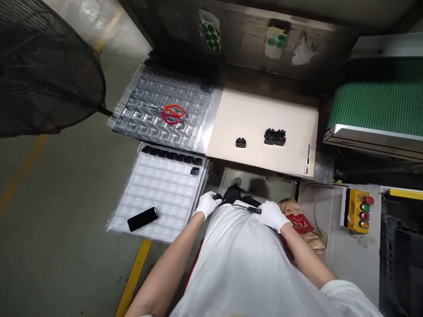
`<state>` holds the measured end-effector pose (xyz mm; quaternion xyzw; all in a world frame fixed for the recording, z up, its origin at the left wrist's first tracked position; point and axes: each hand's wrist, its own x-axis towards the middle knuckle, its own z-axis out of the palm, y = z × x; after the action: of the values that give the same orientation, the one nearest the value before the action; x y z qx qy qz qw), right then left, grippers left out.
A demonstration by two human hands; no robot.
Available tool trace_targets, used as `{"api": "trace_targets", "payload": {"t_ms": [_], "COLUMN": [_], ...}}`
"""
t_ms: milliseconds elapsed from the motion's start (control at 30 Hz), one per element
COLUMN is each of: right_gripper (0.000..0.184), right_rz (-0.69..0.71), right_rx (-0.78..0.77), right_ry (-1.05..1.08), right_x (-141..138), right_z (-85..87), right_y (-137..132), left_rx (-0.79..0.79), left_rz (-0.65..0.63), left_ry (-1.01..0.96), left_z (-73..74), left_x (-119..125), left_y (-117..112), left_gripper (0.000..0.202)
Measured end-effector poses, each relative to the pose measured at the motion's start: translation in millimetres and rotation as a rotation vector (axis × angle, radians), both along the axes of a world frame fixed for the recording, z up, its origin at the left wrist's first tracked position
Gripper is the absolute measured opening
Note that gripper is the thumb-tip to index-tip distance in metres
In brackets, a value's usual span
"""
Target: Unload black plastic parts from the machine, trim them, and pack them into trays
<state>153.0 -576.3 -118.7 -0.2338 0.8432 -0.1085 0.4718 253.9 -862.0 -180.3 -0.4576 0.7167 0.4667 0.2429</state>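
My left hand (pixel 207 205), in a white glove, is closed at my lap beside the tray; a small dark thing shows at its fingertips, too indistinct to name. Across my lap, my right hand (pixel 271 214), also gloved, has its fingers closed at the end of a small black device (pixel 254 210) with a thin cable. Beyond my hands, a single black block-shaped part (pixel 241 142) rests on the beige work board (pixel 261 114). A cluster of several similar black parts (pixel 275 137) stands to its right.
Left are a white tray (pixel 155 189) bearing a phone (pixel 142 219) and a clear tray stack (pixel 139 125) under red-handled scissors (pixel 172 113). A fan (pixel 49 75) stands far left. Right are a green ribbed conveyor (pixel 380 108), a yellow button box (pixel 358 211) and a paper sack (pixel 302 224).
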Motion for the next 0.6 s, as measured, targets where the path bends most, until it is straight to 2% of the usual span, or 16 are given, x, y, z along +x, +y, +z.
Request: {"api": "trace_targets", "payload": {"t_ms": [133,267,333,400,500,600], "right_gripper": [0.049,0.05,0.049,0.048,0.042,0.041], "right_rz": [0.116,0.131,0.118,0.084,0.003,-0.092], "right_rx": [0.106,0.152,0.16,0.17,0.182,0.182], "right_ry": [0.056,0.055,0.016,-0.038,-0.183,-0.343], "right_x": [-22,-46,-60,-73,-88,-98], "right_z": [22.0,40.1,45.4,47.3,45.1,45.7], "right_y": [-19,-38,-46,-54,-64,-76], "left_rx": [0.011,0.133,0.27,0.472,0.815,1.06], "left_rz": [-0.22,-0.34,-0.372,-0.383,-0.333,-0.217], "left_ry": [-0.066,-0.085,-0.072,-0.052,-0.012,0.044], "left_z": [-6.6,-5.9,-4.8,-4.7,-8.1,-12.5], "left_x": [-20,-28,-29,-30,-35,-46], "left_y": [-11,-27,-38,-51,-75,-99], "left_gripper": [0.027,0.028,0.024,0.022,0.038,0.059]}}
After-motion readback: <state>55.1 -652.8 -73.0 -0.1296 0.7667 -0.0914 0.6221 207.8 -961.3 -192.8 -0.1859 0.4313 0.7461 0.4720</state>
